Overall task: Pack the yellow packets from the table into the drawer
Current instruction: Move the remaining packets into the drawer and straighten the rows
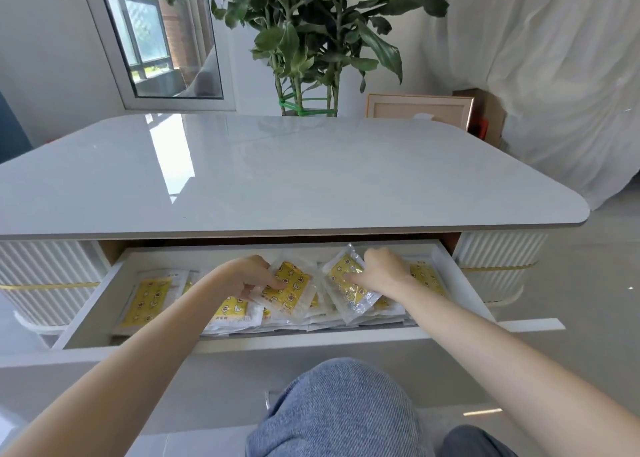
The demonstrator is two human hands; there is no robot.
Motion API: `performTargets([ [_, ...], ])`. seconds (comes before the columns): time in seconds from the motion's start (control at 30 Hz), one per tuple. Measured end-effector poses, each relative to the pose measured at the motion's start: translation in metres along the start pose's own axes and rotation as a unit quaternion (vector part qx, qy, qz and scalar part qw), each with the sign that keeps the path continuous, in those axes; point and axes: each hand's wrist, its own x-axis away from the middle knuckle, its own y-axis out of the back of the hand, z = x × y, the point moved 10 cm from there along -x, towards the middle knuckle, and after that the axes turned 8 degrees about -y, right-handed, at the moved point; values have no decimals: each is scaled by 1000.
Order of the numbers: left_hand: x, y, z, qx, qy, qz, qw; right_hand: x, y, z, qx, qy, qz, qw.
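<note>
Both hands are seen inside the pulled-out drawer (90,304), just below the front edge of the worktop (277,179). The left hand (254,276) is closed on the near-left edge of the left-hand packet (292,288), with the thumb laid on the yellow printed face and the other fingers tucked underneath. The right hand (381,271) is closed on the right-hand packet (346,280), with the fingers laid across its yellow face. That packet is tilted, its clear far corner raised above the drawer contents. The two held packets are set side by side between the hands, nearly touching; actual contact cannot be confirmed. More yellow packets are laid flat in the drawer under and around the hands: one flat packet (147,299) well to the left of the left hand, one edge packet (426,278) just right of the right hand, others overlapped beneath. A bent knee in jeans (339,408) is seen nearer than the hands. Beyond the hands, behind the worktop, a leafy plant (304,33) and a picture frame (419,110) are visible.
</note>
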Motion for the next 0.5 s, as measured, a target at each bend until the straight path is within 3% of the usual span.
performTargets([
  [0.07,3,1,1,10,2,-3,1000,-1,-6,-3,-31,-18,42,998],
  [0.13,9,0,2,39,9,6,999,-2,-13,-10,-132,-57,99,985],
  [0.3,21,9,12,163,25,14,986,2,-22,-8,-335,-84,174,922],
  [0.5,35,48,38,142,44,-58,987,16,-49,17,-446,-131,274,842],
])
